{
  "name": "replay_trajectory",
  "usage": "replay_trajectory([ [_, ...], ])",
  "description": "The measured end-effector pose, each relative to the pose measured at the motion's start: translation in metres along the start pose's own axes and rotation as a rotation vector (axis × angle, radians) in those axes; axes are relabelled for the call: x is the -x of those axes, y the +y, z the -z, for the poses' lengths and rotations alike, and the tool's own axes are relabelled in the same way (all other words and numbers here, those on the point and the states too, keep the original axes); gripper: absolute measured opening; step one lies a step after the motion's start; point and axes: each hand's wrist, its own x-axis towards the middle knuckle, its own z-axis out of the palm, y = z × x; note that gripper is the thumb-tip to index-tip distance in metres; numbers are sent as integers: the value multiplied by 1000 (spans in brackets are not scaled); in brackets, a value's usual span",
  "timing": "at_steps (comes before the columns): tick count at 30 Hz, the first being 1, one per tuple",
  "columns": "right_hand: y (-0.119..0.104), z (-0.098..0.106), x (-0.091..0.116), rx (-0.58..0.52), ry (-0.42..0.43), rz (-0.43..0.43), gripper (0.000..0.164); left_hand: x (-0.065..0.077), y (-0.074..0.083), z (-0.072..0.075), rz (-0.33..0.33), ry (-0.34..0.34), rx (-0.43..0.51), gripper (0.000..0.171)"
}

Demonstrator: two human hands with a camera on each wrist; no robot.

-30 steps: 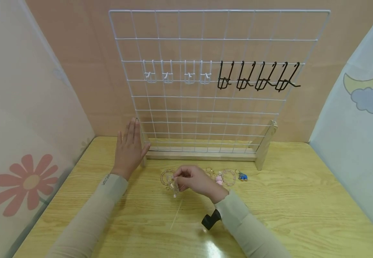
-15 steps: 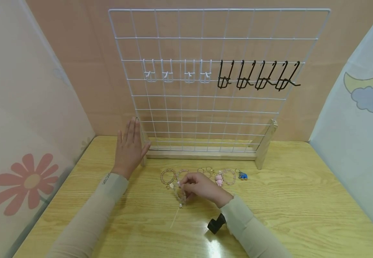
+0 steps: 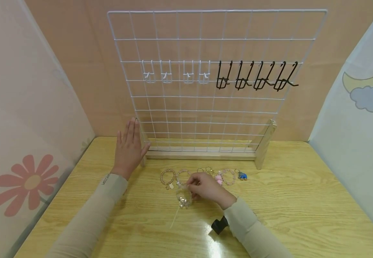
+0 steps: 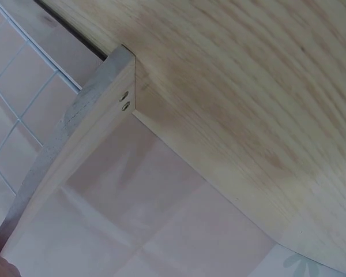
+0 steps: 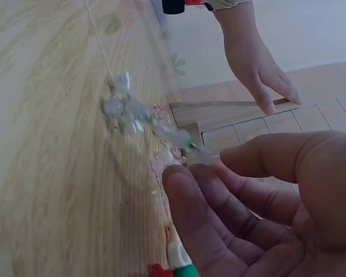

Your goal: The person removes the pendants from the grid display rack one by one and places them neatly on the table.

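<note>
My right hand (image 3: 209, 188) pinches a clear beaded bracelet (image 3: 184, 202) between thumb and fingers, low over the table in front of the jewellery row. In the right wrist view its pale beads (image 5: 135, 112) dangle from the fingertips, slightly blurred. Straight-fingered, my left hand (image 3: 128, 154) rests against the left wooden upright of the white grid rack (image 3: 202, 156). The left wrist view shows that upright (image 4: 75, 133), with only a bit of the hand at the lower left corner. A gold-toned bracelet (image 3: 168, 177) and a pink beaded bracelet (image 3: 183, 171) lie just behind the held one.
White hooks (image 3: 166, 76) and black hooks (image 3: 261, 80) hang along one wire of the rack. Right of my right hand lie a pink charm (image 3: 218, 179), another pink bracelet (image 3: 233, 175) and a blue charm (image 3: 242, 176). Printed cloth walls flank the table.
My right hand has shifted right and toward me, carrying the clear bracelet away from the gold-toned one and uncovering the pink bracelet behind. The left hand stays in place.
</note>
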Motion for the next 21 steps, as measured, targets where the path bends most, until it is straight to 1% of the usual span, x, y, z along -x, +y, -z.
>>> replay_trajectory([
  [4,0,6,2,43,30,-8,14,-1,0,-1,-2,1,-4,93],
  [8,3,16,6,82,51,14,17,-1,0,-1,-1,7,-5,93],
  [11,7,26,12,85,55,28,19,0,0,0,-2,2,4,93],
  [14,11,39,20,84,77,31,20,1,-3,0,-16,-5,4,92],
  [16,13,49,27,74,107,30,21,2,-5,1,-29,-11,-9,91],
  [19,19,66,38,87,188,25,22,3,-10,3,-51,-17,-16,91],
  [21,25,80,46,104,246,12,24,4,-13,3,-59,-20,-2,89],
])
